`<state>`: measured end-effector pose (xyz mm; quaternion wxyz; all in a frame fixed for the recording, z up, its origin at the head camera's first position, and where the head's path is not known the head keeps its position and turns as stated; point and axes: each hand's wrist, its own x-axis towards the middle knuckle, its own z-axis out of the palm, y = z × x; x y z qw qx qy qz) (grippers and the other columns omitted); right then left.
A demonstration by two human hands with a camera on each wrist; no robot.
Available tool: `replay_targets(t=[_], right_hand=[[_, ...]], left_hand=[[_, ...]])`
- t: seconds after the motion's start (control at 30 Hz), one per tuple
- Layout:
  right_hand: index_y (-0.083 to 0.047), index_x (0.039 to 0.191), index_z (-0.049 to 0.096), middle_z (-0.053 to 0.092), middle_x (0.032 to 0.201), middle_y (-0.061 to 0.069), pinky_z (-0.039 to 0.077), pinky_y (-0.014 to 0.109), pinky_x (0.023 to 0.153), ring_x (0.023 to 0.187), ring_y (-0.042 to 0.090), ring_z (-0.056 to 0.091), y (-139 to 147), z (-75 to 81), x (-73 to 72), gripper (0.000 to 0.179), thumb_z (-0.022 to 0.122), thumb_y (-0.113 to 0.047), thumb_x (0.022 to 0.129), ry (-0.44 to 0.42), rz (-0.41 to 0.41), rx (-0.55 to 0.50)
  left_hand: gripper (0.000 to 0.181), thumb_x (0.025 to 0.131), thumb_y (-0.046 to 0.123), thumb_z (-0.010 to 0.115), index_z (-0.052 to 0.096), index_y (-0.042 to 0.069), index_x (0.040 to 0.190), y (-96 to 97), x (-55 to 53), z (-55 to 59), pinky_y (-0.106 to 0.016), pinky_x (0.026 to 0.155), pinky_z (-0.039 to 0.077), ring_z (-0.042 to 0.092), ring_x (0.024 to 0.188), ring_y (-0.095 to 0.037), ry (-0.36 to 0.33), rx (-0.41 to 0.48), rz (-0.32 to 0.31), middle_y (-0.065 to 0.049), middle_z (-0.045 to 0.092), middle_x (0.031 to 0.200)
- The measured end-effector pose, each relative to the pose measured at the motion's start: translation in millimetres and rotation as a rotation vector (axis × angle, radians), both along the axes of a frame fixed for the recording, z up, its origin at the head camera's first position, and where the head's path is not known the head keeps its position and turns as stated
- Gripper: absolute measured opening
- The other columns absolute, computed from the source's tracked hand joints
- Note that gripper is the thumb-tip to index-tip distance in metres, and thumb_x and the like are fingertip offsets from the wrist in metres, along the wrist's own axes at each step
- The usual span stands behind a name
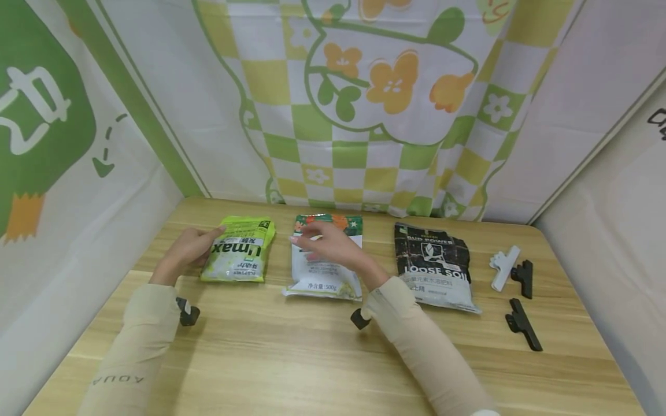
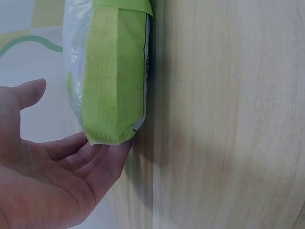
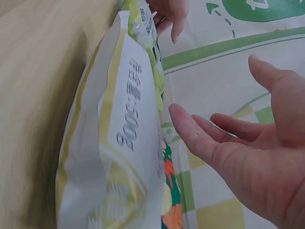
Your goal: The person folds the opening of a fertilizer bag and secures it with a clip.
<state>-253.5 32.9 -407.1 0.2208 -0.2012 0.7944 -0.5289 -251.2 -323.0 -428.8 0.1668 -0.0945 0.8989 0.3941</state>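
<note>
See left hand (image 1: 189, 248) at the left edge of the green bag (image 1: 236, 254), fingers loosely extended against or just behind that edge, thumb apart from the packet in the left wrist view; cannot tell how firm a contact. See right hand (image 1: 333, 242) above the white bag (image 1: 324, 283), thumb and fingers spread, holding nothing, apparently clear of the packet in the right wrist view. Locate green bag at the left of the wooden table (image 1: 260, 352), white bag in the middle, black-and-silver bag (image 1: 434, 266) further right, then white clip (image 1: 504, 268), upper black clip (image 1: 525, 279) and lower black clip (image 1: 525, 325). Judge main hazard as lifting the green bag by one edge with thumb off: possible slip, or sag of contents toward the far end. Suspect also a slide or turn toward the white bag from a one-sided push. Consider, at right, a fumbled grasp from closing above rather than round the packet, or crumpled film from pressing down. Flag right sleeve (image 1: 437, 352) overlapping the black-and-silver bag's near left corner in the head view: possible nudge on any sideways sweep. Cannot judge condition of seals; with one open, expect spillage on tilting
</note>
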Motion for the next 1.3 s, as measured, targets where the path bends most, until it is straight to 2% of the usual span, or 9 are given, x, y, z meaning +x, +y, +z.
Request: replay_targets(t=[0.2,0.27,0.33,0.5,0.63,0.8,1.0,1.17,1.3], right_hand=[[0.002,0.151,0.049,0.061,0.142,0.019,0.065,0.038,0.093,0.122,0.036,0.07,-18,-9.0,-5.6,0.062,0.067,-0.035,0.105,-0.064,-0.031,-0.104],[0.003,0.15,0.049,0.062,0.14,0.02,0.065,0.039,0.092,0.122,0.039,0.07,-25,-11.3,-4.8,0.061,0.067,-0.033,0.105,-0.073,-0.041,-0.125],[0.004,0.15,0.049,0.062,0.139,0.02,0.065,0.039,0.092,0.121,0.041,0.069,-31,-13.2,-3.1,0.062,0.067,-0.034,0.104,-0.086,-0.044,-0.134],[0.005,0.146,0.052,0.061,0.141,0.02,0.064,0.041,0.094,0.119,0.041,0.071,-50,-19.2,-3.6,0.061,0.069,-0.034,0.103,-0.154,-0.056,-0.15],[0.006,0.142,0.055,0.061,0.144,0.021,0.064,0.042,0.094,0.118,0.041,0.072,-66,-24.0,-4.6,0.052,0.067,-0.029,0.105,-0.21,-0.088,-0.16],[0.006,0.139,0.055,0.062,0.137,0.023,0.063,0.048,0.097,0.117,0.042,0.071,-78,-22.8,0.3,0.05,0.067,-0.028,0.105,-0.254,-0.125,-0.14],[0.005,0.134,0.056,0.066,0.126,0.023,0.062,0.046,0.099,0.11,0.038,0.073,-86,-21.4,4.0,0.047,0.068,-0.029,0.104,-0.252,-0.132,-0.083],[0.007,0.126,0.061,0.068,0.126,0.02,0.061,0.045,0.102,0.109,0.033,0.072,-91,-29.2,4.1,0.039,0.068,-0.025,0.104,-0.299,-0.156,-0.144],[0.007,0.121,0.067,0.073,0.116,0.021,0.063,0.047,0.095,0.103,0.034,0.074,-99,-35.4,5.1,0.035,0.067,-0.024,0.104,-0.343,-0.173,-0.186]], left_hand=[[0.073,0.106,0.065,0.042,0.059,-0.004,0.122,0.2,-2.8,-1.5,-0.026,0.053,0.039,0.036,0.051,-0.009,-0.021,0.019,0.016,0.011,0.038,0.055],[0.068,0.106,0.064,0.045,0.061,-0.002,0.106,-0.2,-3.2,-4.2,-0.026,0.049,0.037,0.034,0.049,-0.008,-0.02,0.034,0.031,0.011,0.036,0.053],[0.06,0.106,0.063,0.046,0.055,0.006,0.087,0.0,-3.2,-6.4,-0.026,0.048,0.037,0.033,0.048,-0.008,-0.016,0.042,0.047,0.011,0.035,0.053],[0.054,0.106,0.06,0.048,0.042,0.018,0.073,1.2,-3.3,-7.3,-0.026,0.049,0.038,0.033,0.048,-0.008,-0.018,0.036,0.062,0.011,0.035,0.053],[0.053,0.106,0.057,0.048,0.04,0.018,0.071,2.5,-3.8,-7.9,-0.026,0.048,0.038,0.032,0.048,-0.008,-0.023,0.017,0.063,0.011,0.034,0.052],[0.052,0.105,0.057,0.049,0.048,0.013,0.079,5.7,-3.6,-8.1,-0.027,0.049,0.041,0.038,0.051,-0.008,-0.034,0.002,0.074,0.009,0.038,0.056],[0.052,0.105,0.057,0.048,0.055,0.009,0.086,7.0,-2.3,-7.8,-0.026,0.051,0.043,0.042,0.053,-0.008,-0.033,-0.001,0.075,0.008,0.045,0.06],[0.053,0.106,0.057,0.047,0.05,0.013,0.076,6.6,-1.5,-7.0,-0.025,0.047,0.037,0.033,0.047,-0.007,-0.037,0.004,0.051,0.011,0.036,0.053],[0.055,0.107,0.056,0.047,0.059,0.004,0.09,6.9,-0.5,-6.8,-0.025,0.047,0.039,0.035,0.049,-0.006,-0.045,0.021,0.064,0.01,0.042,0.055]])
